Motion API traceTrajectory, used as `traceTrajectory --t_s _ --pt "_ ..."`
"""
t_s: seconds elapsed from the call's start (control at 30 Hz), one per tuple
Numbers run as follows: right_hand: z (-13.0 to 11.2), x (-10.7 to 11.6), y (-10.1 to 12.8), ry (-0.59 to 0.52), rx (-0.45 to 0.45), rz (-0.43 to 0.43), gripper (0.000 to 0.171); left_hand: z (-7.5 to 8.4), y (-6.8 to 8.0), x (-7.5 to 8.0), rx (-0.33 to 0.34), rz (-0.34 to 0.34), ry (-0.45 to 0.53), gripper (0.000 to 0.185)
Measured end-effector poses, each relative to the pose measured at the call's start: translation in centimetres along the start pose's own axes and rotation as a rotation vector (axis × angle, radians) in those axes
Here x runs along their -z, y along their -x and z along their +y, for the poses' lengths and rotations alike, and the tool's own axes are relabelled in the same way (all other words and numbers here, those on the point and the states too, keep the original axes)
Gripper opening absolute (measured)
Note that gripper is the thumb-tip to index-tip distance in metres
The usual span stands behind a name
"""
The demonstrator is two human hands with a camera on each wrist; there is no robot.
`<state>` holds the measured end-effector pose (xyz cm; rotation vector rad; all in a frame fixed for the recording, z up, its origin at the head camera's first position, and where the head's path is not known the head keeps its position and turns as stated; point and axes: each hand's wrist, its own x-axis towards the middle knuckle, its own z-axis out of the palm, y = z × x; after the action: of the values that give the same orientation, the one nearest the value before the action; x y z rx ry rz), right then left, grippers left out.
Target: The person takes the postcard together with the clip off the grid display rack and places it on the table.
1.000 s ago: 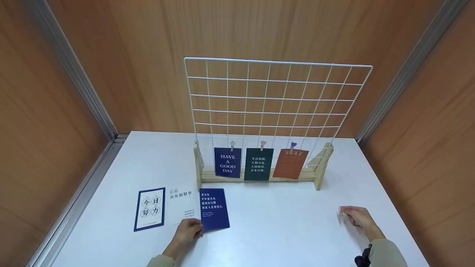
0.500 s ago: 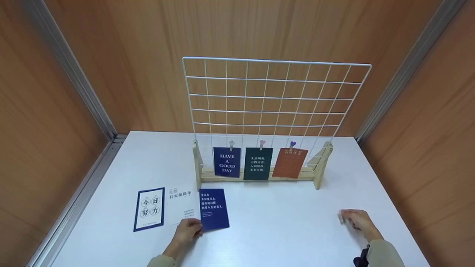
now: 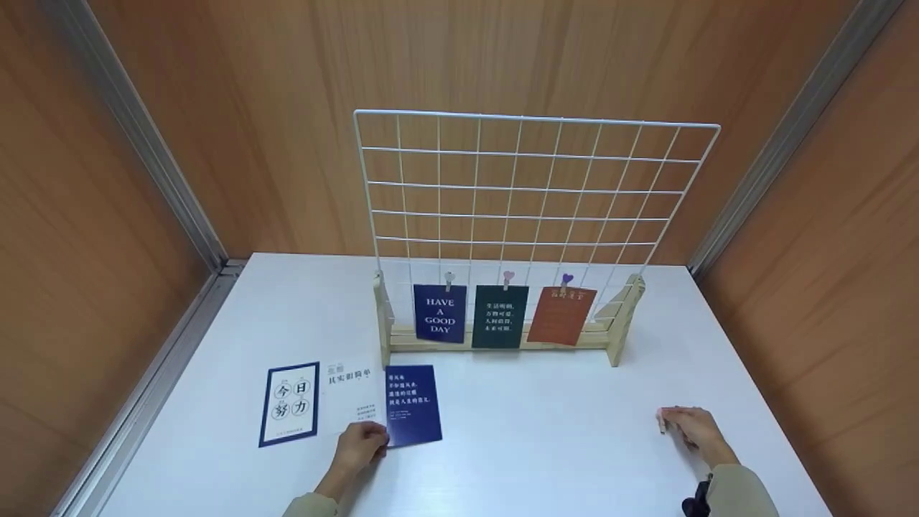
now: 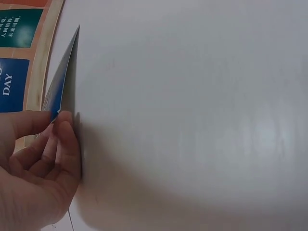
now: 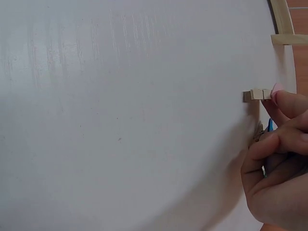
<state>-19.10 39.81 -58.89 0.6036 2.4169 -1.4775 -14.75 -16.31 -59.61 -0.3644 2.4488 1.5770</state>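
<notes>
My left hand (image 3: 362, 439) pinches the near left corner of a dark blue card (image 3: 413, 406) with white text that lies on the white table (image 3: 546, 438). In the left wrist view the thumb and fingers (image 4: 65, 139) hold that blue card (image 4: 58, 91) by its raised edge. At the table's right side my right hand (image 3: 688, 427) rests with its fingers curled. The right wrist view shows those fingertips (image 5: 284, 103) pinching a small wooden clip (image 5: 255, 95) just above the table.
A white wire grid (image 3: 531, 194) on a wooden stand (image 3: 621, 323) holds three clipped cards: blue "HAVE A GOOD DAY" (image 3: 439, 314), dark green (image 3: 500, 317), orange (image 3: 561, 316). A white card (image 3: 348, 398) and a blue-bordered card (image 3: 289, 403) lie left of the held card. Wooden walls enclose the table.
My right hand has drifted a little toward me along the table. The left hand keeps its pinch on the blue card's corner, hardly moving.
</notes>
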Motion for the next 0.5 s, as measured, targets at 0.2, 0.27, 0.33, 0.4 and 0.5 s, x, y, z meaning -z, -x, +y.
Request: traceTrajectory --t_s 0.2,0.27,0.33,0.4,0.5 --pt "0.26 -0.10 0.10 -0.004 0.008 0.028 0.045 0.18 0.18 -0.07 -0.004 0.021 -0.024 0.013" --pt "0.36 -0.11 0.07 -0.004 0.002 0.034 0.045 0.22 0.22 -0.06 -0.005 0.031 -0.037 0.013" --pt "0.45 -0.12 0.05 0.001 0.005 0.040 0.045 0.18 0.24 -0.04 -0.009 0.042 -0.052 0.012" --pt "0.52 -0.16 -0.02 0.001 0.009 0.047 0.044 0.14 0.27 0.00 -0.011 0.047 -0.059 0.011" --pt "0.50 -0.20 -0.07 -0.011 0.006 0.053 0.043 -0.03 0.22 0.14 -0.008 0.048 -0.050 0.011"
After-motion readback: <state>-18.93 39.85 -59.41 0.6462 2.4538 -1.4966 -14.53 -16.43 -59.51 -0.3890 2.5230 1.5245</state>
